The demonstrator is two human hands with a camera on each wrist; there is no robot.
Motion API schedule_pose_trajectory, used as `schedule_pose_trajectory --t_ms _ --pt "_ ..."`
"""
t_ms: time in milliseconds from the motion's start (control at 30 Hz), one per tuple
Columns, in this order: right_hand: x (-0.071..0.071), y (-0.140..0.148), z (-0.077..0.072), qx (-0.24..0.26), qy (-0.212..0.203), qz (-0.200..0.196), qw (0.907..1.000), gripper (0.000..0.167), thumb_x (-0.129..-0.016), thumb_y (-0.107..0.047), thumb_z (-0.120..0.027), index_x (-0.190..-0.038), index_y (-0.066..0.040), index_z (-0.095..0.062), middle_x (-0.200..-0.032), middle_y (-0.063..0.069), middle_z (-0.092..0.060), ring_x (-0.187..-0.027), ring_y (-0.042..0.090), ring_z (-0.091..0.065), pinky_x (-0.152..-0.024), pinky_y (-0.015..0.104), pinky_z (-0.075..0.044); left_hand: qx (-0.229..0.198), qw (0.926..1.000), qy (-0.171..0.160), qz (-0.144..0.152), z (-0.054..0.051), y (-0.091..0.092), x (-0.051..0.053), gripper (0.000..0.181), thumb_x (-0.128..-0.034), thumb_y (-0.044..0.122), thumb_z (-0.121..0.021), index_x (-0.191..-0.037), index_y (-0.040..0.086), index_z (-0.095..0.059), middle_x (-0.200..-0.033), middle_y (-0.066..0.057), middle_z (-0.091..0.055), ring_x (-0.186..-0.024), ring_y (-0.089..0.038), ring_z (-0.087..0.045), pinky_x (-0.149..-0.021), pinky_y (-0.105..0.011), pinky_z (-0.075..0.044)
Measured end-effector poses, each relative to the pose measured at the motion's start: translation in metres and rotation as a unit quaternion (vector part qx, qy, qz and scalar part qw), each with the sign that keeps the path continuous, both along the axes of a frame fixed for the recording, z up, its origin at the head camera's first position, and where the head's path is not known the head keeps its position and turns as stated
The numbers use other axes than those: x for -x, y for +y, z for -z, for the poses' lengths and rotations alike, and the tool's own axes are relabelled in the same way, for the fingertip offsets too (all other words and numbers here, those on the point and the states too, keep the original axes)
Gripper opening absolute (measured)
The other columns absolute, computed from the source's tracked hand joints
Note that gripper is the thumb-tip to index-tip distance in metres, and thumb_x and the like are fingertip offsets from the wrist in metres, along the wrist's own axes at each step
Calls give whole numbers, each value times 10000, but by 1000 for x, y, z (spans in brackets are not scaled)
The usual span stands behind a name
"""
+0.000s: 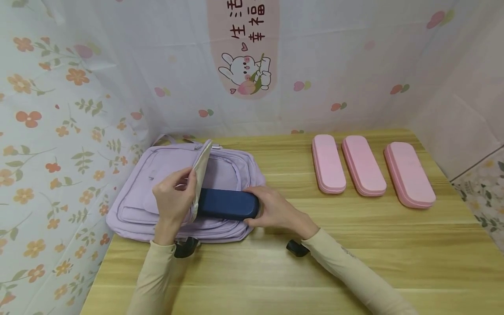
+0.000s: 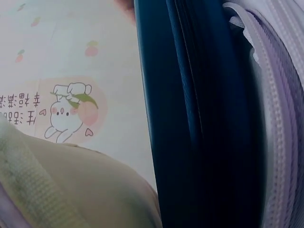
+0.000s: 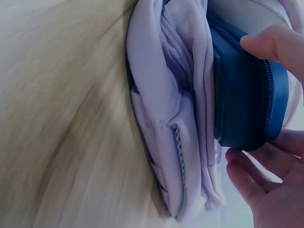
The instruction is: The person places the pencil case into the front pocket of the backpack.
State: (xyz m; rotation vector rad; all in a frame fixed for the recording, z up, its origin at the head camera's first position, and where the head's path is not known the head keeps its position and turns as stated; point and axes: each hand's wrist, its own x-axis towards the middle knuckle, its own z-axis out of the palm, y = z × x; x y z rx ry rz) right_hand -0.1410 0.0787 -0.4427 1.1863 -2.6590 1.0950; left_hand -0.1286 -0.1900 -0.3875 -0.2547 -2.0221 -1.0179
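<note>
Dark-blue, box-shaped zippered case is grasped by the right hand at its 3 o'clock end; 9 o'clock end is hidden behind the raised, cream-lined flap of the lilac fabric backpack — flap edge is pinched by the left hand. Three pink, rounded oblong cases are laid on the wood-grain table — between 2 and 3 o'clock from the blue one.
</note>
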Motion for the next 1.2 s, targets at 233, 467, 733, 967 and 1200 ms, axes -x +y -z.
schedule_pose_trajectory --t_ms 233,467,733,967,1200 --pt "1 -11 2 90 21 -20 10000 777 -748 -377 -862 -1405 -73 -578 -1266 109 -596 -1137 244 -571 -970 434 -511 8 10000 59 3 0 0 -1 90 -856 -21 -729 -917 -46 -789 -821 -179 -768 -583 -264 -698 -632 -16 -491" --pt "2 -23 1 68 71 135 9999 875 -714 -392 -908 -1419 -13 -555 -1229 115 -590 -1100 235 -565 -951 407 -512 -49 10000 17 -15 3 -1 -1 91 -864 -18 -710 -903 -58 -782 -800 -189 -761 -572 -253 -686 -621 -12 -487" --pt "1 -36 4 380 -274 340 9983 818 -712 -307 -933 -1351 36 -554 -1261 142 -650 -1080 230 -648 -959 361 -557 -89 9999 87 -10 4 0 0 79 -846 -22 -741 -905 -38 -790 -807 -171 -767 -587 -204 -695 -614 -35 -504" --pt "-3 -44 5 582 -357 184 9975 676 -759 -194 -903 -1310 37 -586 -1236 152 -667 -1072 239 -676 -947 311 -570 -50 9999 99 56 5 1 0 82 -846 -15 -754 -915 -43 -788 -816 -174 -767 -580 -272 -702 -631 -17 -489" --pt "-1 -53 6 389 -178 276 9987 633 -772 -210 -891 -1286 22 -605 -1207 130 -683 -1059 218 -668 -939 312 -562 -38 9999 116 20 6 0 0 86 -859 3 -740 -920 -29 -792 -817 -162 -770 -587 -241 -702 -619 -44 -509"
